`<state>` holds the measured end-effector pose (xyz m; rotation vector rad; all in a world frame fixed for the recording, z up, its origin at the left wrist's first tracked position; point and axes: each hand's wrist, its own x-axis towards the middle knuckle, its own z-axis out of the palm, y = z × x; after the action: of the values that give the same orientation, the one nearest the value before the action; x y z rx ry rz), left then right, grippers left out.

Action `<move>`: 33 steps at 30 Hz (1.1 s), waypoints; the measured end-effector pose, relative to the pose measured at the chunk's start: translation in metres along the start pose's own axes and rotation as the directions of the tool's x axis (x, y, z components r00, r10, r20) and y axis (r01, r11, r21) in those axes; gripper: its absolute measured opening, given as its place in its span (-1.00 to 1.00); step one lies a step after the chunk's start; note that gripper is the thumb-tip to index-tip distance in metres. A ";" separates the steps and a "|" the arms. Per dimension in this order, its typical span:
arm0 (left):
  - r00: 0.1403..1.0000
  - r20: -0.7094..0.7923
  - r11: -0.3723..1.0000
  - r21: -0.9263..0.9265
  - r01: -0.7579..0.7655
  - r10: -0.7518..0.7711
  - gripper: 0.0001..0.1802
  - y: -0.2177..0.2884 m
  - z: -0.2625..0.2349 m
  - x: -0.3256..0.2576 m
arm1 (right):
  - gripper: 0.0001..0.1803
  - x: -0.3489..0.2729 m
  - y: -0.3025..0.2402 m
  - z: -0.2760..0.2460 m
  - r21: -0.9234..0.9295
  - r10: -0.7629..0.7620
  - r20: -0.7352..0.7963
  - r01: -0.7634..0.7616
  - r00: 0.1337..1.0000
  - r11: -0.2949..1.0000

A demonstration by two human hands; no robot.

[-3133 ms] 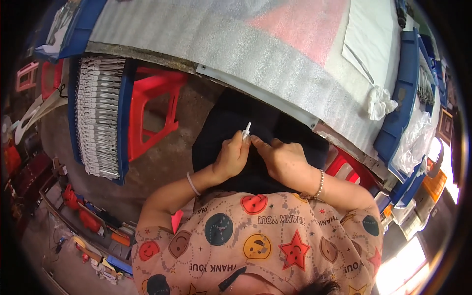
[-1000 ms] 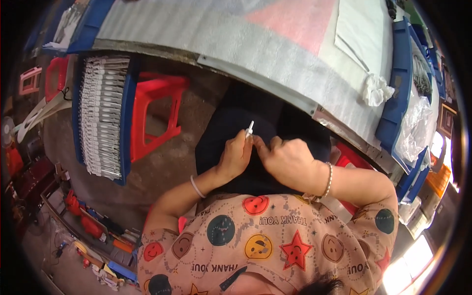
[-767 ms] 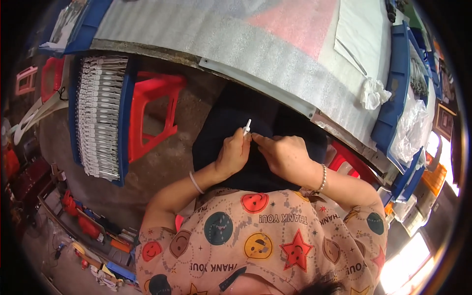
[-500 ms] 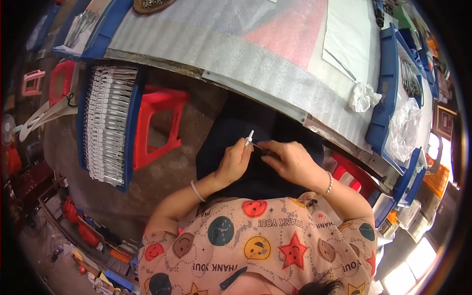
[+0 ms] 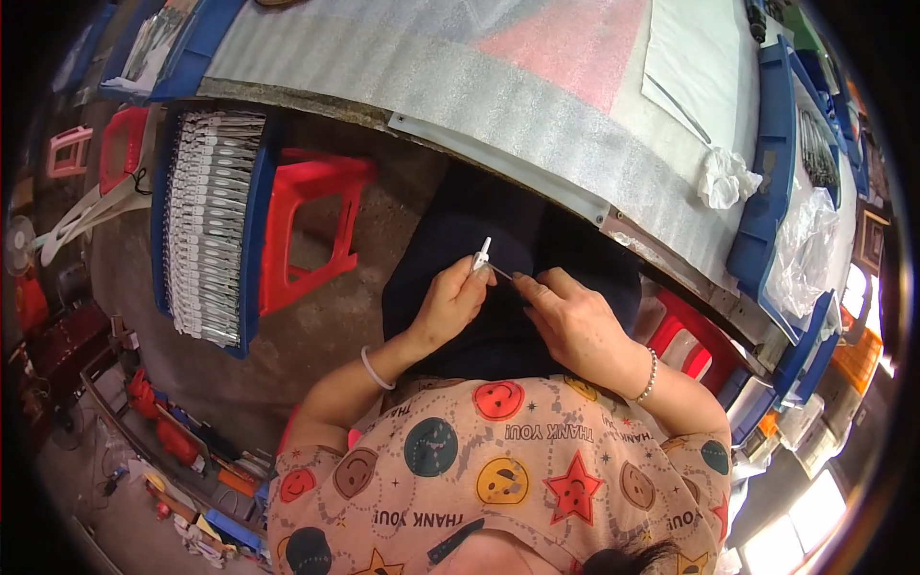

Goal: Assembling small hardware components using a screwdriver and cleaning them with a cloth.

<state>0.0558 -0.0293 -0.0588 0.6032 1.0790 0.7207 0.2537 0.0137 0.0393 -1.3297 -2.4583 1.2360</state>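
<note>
My left hand [image 5: 450, 305] is closed around a small white piece with a narrow tapered tip [image 5: 486, 249], which points up and away from me over my lap. The lower part of that piece is hidden by my fingers. Pinched in my right hand [image 5: 578, 318] is a thin, dark, rod-like tool [image 5: 503, 275]. Its far end reaches to the side of the white piece, beside my left fingertips; whether it touches or enters it I cannot tell. Both hands are held above my dark-clothed thighs, short of the table edge.
A table covered in foam sheet [image 5: 383, 72] lies ahead. Left stands a blue tray [image 5: 251, 240] packed with slender white-and-grey pieces, beside a red stool [image 5: 273, 249]. On the table's right are crumpled white paper [image 5: 725, 179], a thin rod, and a blue bin [image 5: 767, 172] with clear plastic.
My right hand has drawn slightly right, away from my left, so more of the thin rod shows. The white piece stands a little higher in view. The whole view has shifted slightly.
</note>
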 end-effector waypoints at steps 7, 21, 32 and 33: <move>0.957 -0.040 0.848 0.475 -0.234 0.287 -0.84 -0.006 0.004 0.006 | -0.71 0.024 0.016 0.001 0.252 0.070 -0.088 -0.046 0.994 0.967; 0.957 -0.088 0.846 0.496 -0.198 0.275 -0.86 -0.009 0.002 0.013 | -0.53 0.033 -0.002 0.000 -0.628 -0.246 0.253 0.352 0.936 0.694; 0.912 -0.031 0.779 0.534 -0.330 0.408 -0.85 -0.016 -0.002 0.017 | -0.59 0.039 0.003 -0.006 -0.176 0.031 0.138 -0.006 0.990 0.984; 0.900 -0.025 0.768 0.532 -0.357 0.435 -0.85 -0.013 0.001 0.015 | -0.55 0.036 -0.010 -0.007 -0.412 0.004 0.197 0.079 0.980 0.908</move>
<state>0.0643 -0.0263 -0.0763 1.2925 1.3119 0.8539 0.2273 0.0415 0.0410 -1.2851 -3.0012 0.8939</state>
